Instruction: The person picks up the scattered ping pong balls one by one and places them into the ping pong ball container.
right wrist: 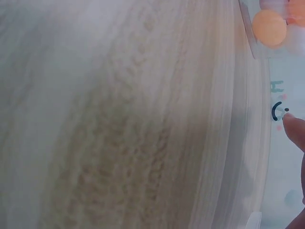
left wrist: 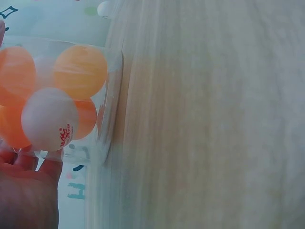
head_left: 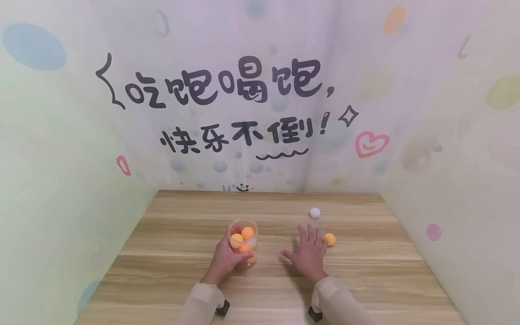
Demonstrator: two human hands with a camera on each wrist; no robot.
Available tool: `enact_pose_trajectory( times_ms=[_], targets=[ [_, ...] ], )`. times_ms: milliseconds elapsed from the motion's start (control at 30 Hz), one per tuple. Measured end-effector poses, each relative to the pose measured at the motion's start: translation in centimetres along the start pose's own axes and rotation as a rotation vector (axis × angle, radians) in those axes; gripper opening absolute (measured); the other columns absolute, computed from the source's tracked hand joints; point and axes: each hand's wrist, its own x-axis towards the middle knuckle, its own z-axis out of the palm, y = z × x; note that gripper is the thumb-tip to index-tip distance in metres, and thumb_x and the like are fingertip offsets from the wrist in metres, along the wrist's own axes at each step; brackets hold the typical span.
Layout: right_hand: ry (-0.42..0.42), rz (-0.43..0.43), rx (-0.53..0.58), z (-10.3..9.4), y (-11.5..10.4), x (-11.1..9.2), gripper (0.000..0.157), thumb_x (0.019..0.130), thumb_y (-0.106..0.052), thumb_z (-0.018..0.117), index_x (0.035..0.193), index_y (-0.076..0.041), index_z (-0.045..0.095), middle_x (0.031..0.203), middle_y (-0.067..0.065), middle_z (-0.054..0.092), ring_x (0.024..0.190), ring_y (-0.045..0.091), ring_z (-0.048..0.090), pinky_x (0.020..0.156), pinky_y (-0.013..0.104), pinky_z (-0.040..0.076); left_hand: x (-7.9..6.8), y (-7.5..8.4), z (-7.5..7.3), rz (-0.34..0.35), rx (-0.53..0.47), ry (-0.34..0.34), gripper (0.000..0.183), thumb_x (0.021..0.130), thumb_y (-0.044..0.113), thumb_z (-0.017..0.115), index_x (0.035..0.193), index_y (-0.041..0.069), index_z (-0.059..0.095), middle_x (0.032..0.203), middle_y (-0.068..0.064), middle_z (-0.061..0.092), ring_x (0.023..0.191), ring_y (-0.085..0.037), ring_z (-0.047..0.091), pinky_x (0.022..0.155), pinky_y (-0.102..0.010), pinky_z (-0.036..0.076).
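My left hand grips a clear plastic jar from its left side, thumb across the front. Inside are several table tennis balls, orange ones and at least one white; the left wrist view shows a white ball with red print against the wall. Fingers and thumb spread, my right hand is over the wood-look table to the right of the jar. Its fingertips overlap a clear round rim, partly hidden by the hand. Beside those fingers lies a loose orange ball; a white ball lies just behind the rim.
The table meets a printed backdrop at the back, with walls on the left and right. A dark band shows at the left cuff and another at the right cuff.
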Motion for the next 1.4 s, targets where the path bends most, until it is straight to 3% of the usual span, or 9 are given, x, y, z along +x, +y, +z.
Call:
enact_pose_trajectory(
  times_ms=[100,333,433,733,1067,1400],
  targets=[
    [0.005,0.027,-0.001,0.2,0.4,0.1,0.099,0.068,-0.054,0.083,0.145,-0.008,0.039,0.153,0.022,0.025,0.141,0.045,0.011,0.107,0.07,0.002,0.0,0.1,0.0,-0.009,0.015,-0.002,0.085,0.069,0.004,0.087,0.14,0.001,0.04,0.133,-0.014,0.053,0.114,-0.026,0.053,0.102,-0.043,0.043],
    [0.046,0.042,-0.015,0.4,1.4,0.5,0.097,0.068,-0.055,0.082,0.143,-0.009,0.041,0.151,0.023,0.025,0.14,0.047,0.013,0.105,0.071,0.001,1.0,-3.5,0.6,-0.007,-0.005,0.018,0.092,0.067,0.011,0.09,0.143,0.008,0.039,0.135,-0.011,0.051,0.116,-0.026,0.052,0.104,-0.045,0.041],
    [0.039,0.062,-0.026,0.3,1.7,0.6,0.099,0.068,-0.055,0.082,0.144,-0.008,0.039,0.152,0.024,0.024,0.139,0.049,0.012,0.105,0.072,0.001,1.2,-4.1,0.6,0.003,-0.01,0.016,0.093,0.065,0.017,0.092,0.142,0.01,0.04,0.134,-0.009,0.052,0.115,-0.025,0.052,0.103,-0.043,0.042],
    [0.016,0.11,-0.035,0.3,2.5,0.9,0.101,0.069,-0.056,0.081,0.145,-0.007,0.036,0.153,0.025,0.022,0.14,0.049,0.01,0.104,0.073,0.003,1.2,-4.2,0.5,0.027,-0.003,0.017,0.093,0.064,0.023,0.092,0.141,0.011,0.041,0.132,-0.007,0.053,0.114,-0.024,0.053,0.101,-0.043,0.043],
    [0.004,0.145,-0.008,-0.1,3.0,1.0,0.1,0.071,-0.053,0.081,0.145,-0.004,0.035,0.152,0.028,0.021,0.139,0.051,0.009,0.104,0.073,0.004,1.0,-3.5,0.5,-0.001,-0.021,0.011,0.093,0.065,0.017,0.092,0.142,0.011,0.04,0.134,-0.007,0.052,0.115,-0.024,0.052,0.103,-0.041,0.042],
    [-0.009,0.166,0.023,-0.2,4.2,1.1,0.1,0.072,-0.046,0.082,0.146,-0.001,0.032,0.153,0.03,0.017,0.14,0.051,0.006,0.107,0.07,0.006,1.3,-4.1,0.6,0.002,-0.011,0.018,0.094,0.064,0.017,0.092,0.142,0.012,0.04,0.134,-0.006,0.052,0.115,-0.021,0.052,0.102,-0.039,0.043]
  ],
)
